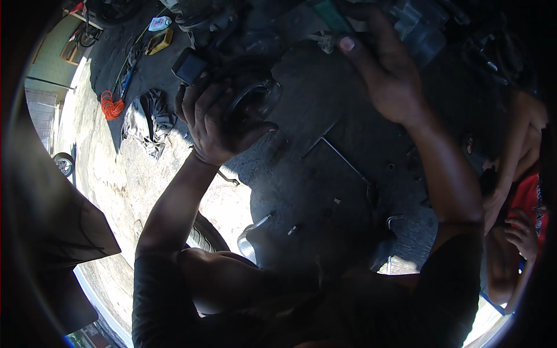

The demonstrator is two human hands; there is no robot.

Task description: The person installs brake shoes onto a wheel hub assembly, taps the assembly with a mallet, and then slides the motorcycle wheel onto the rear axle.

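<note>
My left hand [216, 119] is at a dark round part with a glossy rim [255, 98]. Its fingers curl at the part's left side and the thumb stretches along the near side; shadow hides much of the contact. Just beyond those fingers is a black box-shaped piece [190, 66]. At the upper middle, my right hand [390, 75] grips a green object [331, 16], its thumb pressed close to the lower end. A small pale metal piece [325, 42] shows beside that thumb. The green object's kind and its far end cannot be made out.
A T-handle wrench [345, 160] lies on the dark ground, with a small metal fitting [292, 230] nearer me. To the left are an orange cord coil [112, 106], black cloth [149, 122] and a yellow container [159, 42]. Another person in red [525, 194] sits close on the right.
</note>
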